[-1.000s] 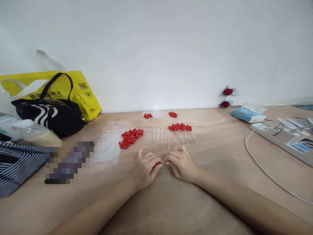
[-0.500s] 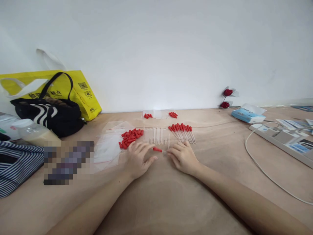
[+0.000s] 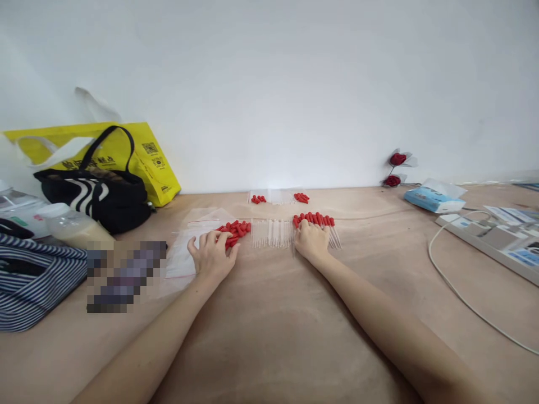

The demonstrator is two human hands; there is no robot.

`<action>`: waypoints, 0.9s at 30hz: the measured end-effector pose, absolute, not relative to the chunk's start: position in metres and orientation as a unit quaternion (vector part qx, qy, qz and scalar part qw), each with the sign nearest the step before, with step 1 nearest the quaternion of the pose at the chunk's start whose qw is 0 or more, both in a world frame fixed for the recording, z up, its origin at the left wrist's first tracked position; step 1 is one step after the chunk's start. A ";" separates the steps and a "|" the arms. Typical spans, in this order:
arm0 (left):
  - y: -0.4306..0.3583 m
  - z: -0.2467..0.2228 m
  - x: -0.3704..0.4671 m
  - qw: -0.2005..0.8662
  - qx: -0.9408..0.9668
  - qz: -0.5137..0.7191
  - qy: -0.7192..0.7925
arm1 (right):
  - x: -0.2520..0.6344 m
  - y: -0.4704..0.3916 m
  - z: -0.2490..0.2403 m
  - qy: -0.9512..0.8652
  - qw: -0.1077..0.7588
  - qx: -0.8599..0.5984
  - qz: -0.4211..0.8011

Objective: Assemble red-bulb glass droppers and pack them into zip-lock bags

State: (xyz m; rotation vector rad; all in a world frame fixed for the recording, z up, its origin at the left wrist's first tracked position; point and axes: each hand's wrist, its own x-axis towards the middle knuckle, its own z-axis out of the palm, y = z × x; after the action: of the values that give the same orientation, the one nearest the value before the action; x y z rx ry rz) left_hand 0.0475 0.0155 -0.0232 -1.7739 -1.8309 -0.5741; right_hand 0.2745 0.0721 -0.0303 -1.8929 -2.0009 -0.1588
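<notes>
My left hand (image 3: 211, 255) is spread over the near side of a heap of loose red rubber bulbs (image 3: 240, 228), its fingers apart. My right hand (image 3: 312, 240) lies on a row of thin clear tubes with red bulbs (image 3: 320, 217) on their far ends. Its fingers are curled near the row's left end, and whatever is under them is hidden. Between the hands is a row of bare clear tubes (image 3: 272, 233). Flat clear plastic bags (image 3: 183, 252) lie left of the heap.
Small bagged red bulbs (image 3: 301, 197) lie by the wall. At left are a yellow bag (image 3: 164, 179), black bag (image 3: 113, 202), bottle (image 3: 76, 227) and striped cloth (image 3: 37, 280). At right are tissues (image 3: 433, 199), a power strip (image 3: 488, 241) with a cable, and artificial roses (image 3: 393, 180).
My left hand has moved left to the loose bulbs. My right hand has moved forward onto the capped row, and the capped tube that was between my hands no longer lies there.
</notes>
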 end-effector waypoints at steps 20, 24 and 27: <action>0.030 -0.006 0.071 0.283 -0.683 -0.260 -0.621 | 0.267 0.055 -0.015 -0.739 0.084 -0.669 0.014; -0.002 -0.011 0.087 0.173 -0.754 -0.306 -0.555 | 0.269 0.052 -0.017 -0.742 0.088 -0.664 -0.001; -0.020 -0.019 0.093 0.096 -0.797 -0.279 -0.527 | 0.277 0.046 -0.022 -0.755 0.101 -0.647 -0.038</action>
State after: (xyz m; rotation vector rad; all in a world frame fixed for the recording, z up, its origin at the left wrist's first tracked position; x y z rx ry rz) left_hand 0.0934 -0.0201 -0.0189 -2.3621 -1.5615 -0.8257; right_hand 0.2772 0.0457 -0.0216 -1.9120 -2.2291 -0.1126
